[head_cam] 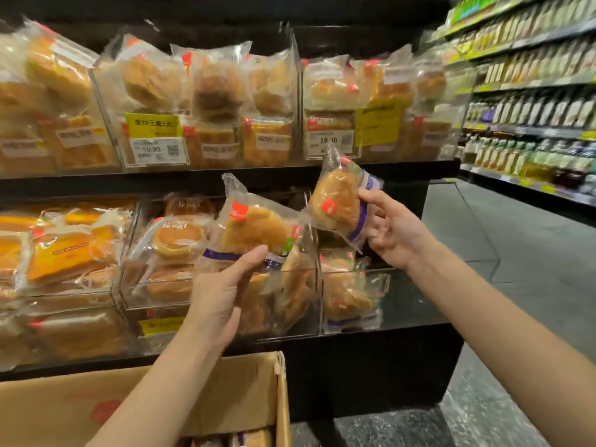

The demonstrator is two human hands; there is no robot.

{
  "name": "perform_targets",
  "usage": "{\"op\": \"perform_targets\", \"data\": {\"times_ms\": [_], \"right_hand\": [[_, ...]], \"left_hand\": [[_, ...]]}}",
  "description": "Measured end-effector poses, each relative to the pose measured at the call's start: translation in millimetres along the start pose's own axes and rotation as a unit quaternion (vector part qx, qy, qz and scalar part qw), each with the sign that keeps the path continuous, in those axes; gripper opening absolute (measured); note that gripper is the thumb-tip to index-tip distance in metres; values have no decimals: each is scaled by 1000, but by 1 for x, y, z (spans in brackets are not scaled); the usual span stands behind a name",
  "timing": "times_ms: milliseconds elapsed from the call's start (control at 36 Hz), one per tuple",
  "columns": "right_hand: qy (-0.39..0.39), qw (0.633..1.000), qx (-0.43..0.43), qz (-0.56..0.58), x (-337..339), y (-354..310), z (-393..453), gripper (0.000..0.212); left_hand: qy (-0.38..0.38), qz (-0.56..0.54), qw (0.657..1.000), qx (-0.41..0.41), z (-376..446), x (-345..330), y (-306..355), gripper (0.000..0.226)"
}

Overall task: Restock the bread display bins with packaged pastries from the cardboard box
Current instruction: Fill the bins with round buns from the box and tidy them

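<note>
Two packaged pastries, one gripped in the left hand (219, 295) and one pinched in the right hand (392, 230), are being carried above the cardboard box (251, 391) toward the lower bins (354, 301), where a lowering and release is likely being called for next.

Rt lower bin (383, 285) part-filled, open top, middle bin (225, 304) seemingly packed, cardboard box (280, 398) below

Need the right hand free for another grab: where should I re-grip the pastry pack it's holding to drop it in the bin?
Judging by its pose, pinch the pastry pack by the flat film seal at its upper end, coming from above. It hangs tilted with the bun bulging mid-pack, and the right hand covers its right edge, so the top seal is free.
</note>
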State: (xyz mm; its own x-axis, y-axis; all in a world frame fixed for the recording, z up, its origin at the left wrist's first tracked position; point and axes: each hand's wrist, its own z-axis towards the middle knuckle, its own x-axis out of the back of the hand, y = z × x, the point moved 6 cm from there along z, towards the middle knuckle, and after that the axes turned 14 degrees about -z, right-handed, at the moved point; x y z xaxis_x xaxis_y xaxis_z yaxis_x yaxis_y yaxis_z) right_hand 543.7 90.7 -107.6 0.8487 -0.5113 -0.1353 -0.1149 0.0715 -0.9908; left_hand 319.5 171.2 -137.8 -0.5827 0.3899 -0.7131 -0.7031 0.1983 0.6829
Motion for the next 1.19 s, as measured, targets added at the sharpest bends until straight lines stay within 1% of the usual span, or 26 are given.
{"op": "perform_targets", "data": {"times_ms": [28,83,167,222,306,389,444,500,556,611,639,694,750,778,806,833,861,889,917,972,1000,1028,1111,1139,1194], "right_hand": [[22,1000,-1,2,8,-3,0,18],[49,999,-3,13,21,-6,-1,16],[69,996,-17,48,38,-1,0,14],[65,995,-24,76,46,4,1,13],[66,993,-24,97,59,9,2,7],[62,993,-7,98,75,6,7,4],[60,997,5,54,84,1,10,5],[89,996,-3,13,96,1,14,8],[106,994,-10,13,104,3,18,13],[106,994,-8,14,105,8,24,13],[108,994,-8,0,105,11,27,13],[125,989,-6,-73,106,14,31,11],[143,968,13,-206,109,11,35,15],[156,949,26,-272,111,7,37,19],[172,927,48,-330,114,4,42,33],[184,910,65,-367,116,1,48,56],[180,900,76,-389,118,0,54,77],[166,895,81,-406,117,-1,59,93],[145,891,83,-422,117,-2,64,104],[90,878,69,-465,116,-3,72,114],[63,876,55,-476,116,-2,75,112],[39,879,39,-475,116,0,78,103],[-9,884,0,-468,113,9,83,55],[-15,883,-8,-468,113,12,86,47],[-3,883,-16,-469,117,13,90,43]], "left_hand": [[-4,-4,1000,-4,2,-7,-3,49],[-9,-23,1000,-10,7,-21,-10,41],[-21,-61,998,0,13,-42,-25,37],[-27,-73,997,8,17,-58,-38,42],[-20,-95,995,6,25,-82,-55,57],[-23,-94,995,-13,38,-103,-71,54],[-45,-101,994,-10,48,-116,-83,52],[-60,-137,988,37,58,-128,-98,61],[-55,-161,981,92,66,-135,-115,67],[-46,-135,983,117,74,-136,-129,55],[-48,-115,984,128,78,-136,-136,54],[-44,-85,986,140,83,-134,-146,66],[-21,-84,985,146,92,-127,-152,72],[-12,-83,985,147,96,-125,-153,73],[-11,-83,986,147,100,-124,-154,73],[-12,-81,986,143,103,-123,-155,75],[-10,-78,987,137,105,-122,-157,76],[-6,-77,988,134,106,-121,-158,77],[1,-75,988,134,107,-118,-160,78],[10,-56,988,140,108,-115,-164,80],[9,-39,988,147,107,-113,-166,80],[0,-24,988,153,107,-112,-168,80],[-37,17,986,161,105,-114,-170,77],[-38,28,986,162,104,-114,-170,75],[-28,35,985,167,104,-114,-169,64]]}}
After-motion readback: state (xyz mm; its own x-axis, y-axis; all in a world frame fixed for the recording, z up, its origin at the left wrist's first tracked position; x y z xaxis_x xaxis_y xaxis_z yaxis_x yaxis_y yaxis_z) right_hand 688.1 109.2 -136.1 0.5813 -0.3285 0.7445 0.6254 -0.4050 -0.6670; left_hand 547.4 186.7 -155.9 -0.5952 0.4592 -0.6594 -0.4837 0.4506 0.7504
